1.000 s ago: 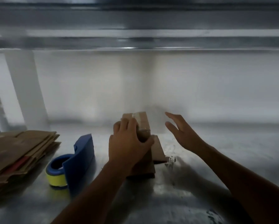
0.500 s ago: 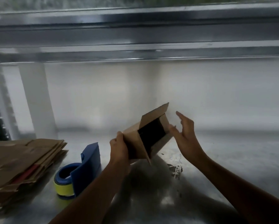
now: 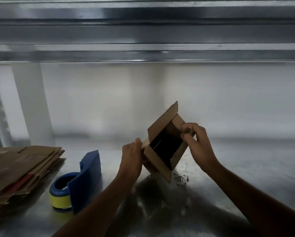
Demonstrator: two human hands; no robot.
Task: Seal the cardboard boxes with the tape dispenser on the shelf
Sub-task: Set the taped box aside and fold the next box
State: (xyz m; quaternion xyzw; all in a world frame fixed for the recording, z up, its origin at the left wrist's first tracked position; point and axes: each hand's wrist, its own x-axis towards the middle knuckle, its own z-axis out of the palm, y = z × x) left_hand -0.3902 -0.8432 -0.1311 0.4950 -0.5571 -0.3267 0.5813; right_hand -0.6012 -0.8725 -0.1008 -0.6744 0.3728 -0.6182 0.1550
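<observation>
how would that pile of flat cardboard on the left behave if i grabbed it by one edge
It would probably fan apart: the pile of flat cardboard is loose sheets with staggered, uneven edges. It would likely sag rather than stay stiff, since the sheets look thin and creased. It may also slide easily when pushed, as it lies on a smooth metal shelf.

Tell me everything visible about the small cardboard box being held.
The small cardboard box is brown card, unsealed: its open end faces the camera, interior dark, flaps folded outward. It is tilted over the metal shelf. The left hand grips its left edge; the right hand pinches the upper right flap. Contact with the shelf is unclear.
</observation>
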